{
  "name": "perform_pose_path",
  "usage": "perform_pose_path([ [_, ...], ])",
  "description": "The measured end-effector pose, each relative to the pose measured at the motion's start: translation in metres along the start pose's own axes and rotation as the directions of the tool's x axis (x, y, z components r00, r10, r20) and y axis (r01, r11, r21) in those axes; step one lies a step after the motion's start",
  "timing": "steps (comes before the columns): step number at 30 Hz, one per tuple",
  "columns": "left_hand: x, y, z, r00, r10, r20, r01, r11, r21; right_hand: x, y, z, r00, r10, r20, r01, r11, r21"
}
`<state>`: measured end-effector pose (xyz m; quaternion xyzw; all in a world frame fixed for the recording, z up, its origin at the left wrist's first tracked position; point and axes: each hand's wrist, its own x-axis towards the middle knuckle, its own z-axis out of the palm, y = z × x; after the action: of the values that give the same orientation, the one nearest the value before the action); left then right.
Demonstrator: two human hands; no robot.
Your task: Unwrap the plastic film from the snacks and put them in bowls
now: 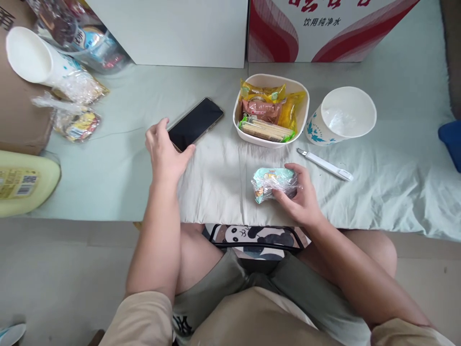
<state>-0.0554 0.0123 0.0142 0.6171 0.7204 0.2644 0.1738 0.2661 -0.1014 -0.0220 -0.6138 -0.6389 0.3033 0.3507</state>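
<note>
My left hand is around the near left end of a black smartphone, which lies screen up on the cloth. Its thumb is at the phone's lower edge and its fingers are at the opposite side. In my right hand is a small teal pack wrapped in clear plastic, gripped at its right end close to the cloth. Beyond it stands a white plastic bowl with several wrapped snacks inside. A white utility knife lies just right of the pack.
Right of the bowl, a paper cup holds some clear plastic. Two large boxes line the back. At left are another paper cup, wrapped food, a bag of packages and a pale yellow bottle. Pale green cloth covers the surface.
</note>
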Motion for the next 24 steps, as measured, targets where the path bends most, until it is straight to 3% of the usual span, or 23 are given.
perform_pose_path([
  [5, 0.001, -0.004, 0.002, 0.988, -0.151, -0.034, 0.154, 0.985, 0.082, 0.0, 0.0, 0.0, 1.0, -0.019, 0.0, 0.019, 1.0, 0.009],
  [11, 0.006, -0.006, 0.009, 0.991, -0.127, -0.05, 0.133, 0.982, 0.131, 0.0, 0.0, 0.0, 1.0, -0.017, -0.005, 0.017, 1.0, -0.005],
  [16, 0.005, 0.007, 0.014, 0.978, -0.124, -0.17, 0.148, 0.98, 0.132, -0.001, 0.001, 0.0, 0.999, -0.027, -0.021, 0.027, 1.0, -0.007],
  [21, -0.009, 0.018, 0.021, 0.997, 0.013, 0.08, -0.027, 0.984, 0.174, -0.001, 0.001, 0.001, 1.0, -0.015, -0.012, 0.015, 1.0, 0.0],
  [24, -0.014, 0.023, 0.026, 0.99, 0.063, 0.123, -0.089, 0.971, 0.222, -0.001, 0.0, 0.001, 1.0, 0.001, -0.002, -0.001, 1.0, 0.004],
])
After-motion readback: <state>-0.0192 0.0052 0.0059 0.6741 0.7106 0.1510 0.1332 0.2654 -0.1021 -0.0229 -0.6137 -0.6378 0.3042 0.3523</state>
